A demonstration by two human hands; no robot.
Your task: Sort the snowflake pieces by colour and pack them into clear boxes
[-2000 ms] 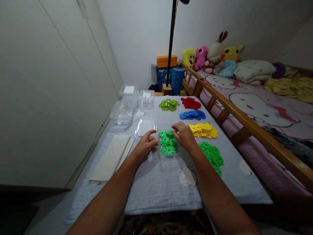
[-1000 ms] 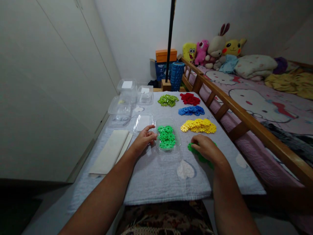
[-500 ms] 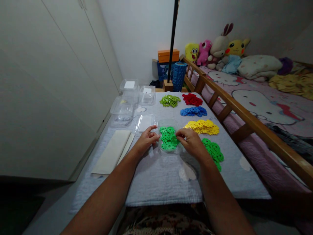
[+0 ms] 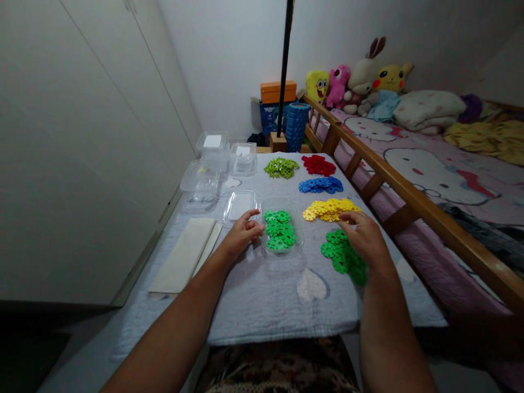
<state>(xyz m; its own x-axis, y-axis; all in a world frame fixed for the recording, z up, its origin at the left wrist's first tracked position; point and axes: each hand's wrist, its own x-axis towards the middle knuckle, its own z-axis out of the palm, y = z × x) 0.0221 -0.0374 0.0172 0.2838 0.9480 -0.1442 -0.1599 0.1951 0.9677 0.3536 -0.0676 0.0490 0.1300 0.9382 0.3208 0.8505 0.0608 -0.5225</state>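
Note:
A clear plastic container (image 4: 302, 238) stands in front of me with several green snowflake discs (image 4: 280, 230) inside. At its left wall is my left hand (image 4: 244, 236), fingers apart, the fingertips touching or very near the rim. My right hand (image 4: 362, 234) hovers over a loose pile of green discs (image 4: 340, 256) on the right and hides part of it. Its fingers are slightly bent and apart, with nothing visible between them. Just beyond that hand lies a row of yellow discs (image 4: 327, 208).
Blue discs (image 4: 321, 185), red pieces (image 4: 318, 165) and lime-green pieces (image 4: 281, 168) lie farther back. On the left are a clear lid (image 4: 240, 206), more clear containers (image 4: 200, 180) and a folded beige sheet (image 4: 184, 256). A wooden bed rail (image 4: 393, 174) borders the table's right side.
My right hand has moved from the container's right side to above the loose green pile. My left hand stays at the container's left wall. The view has shifted slightly.

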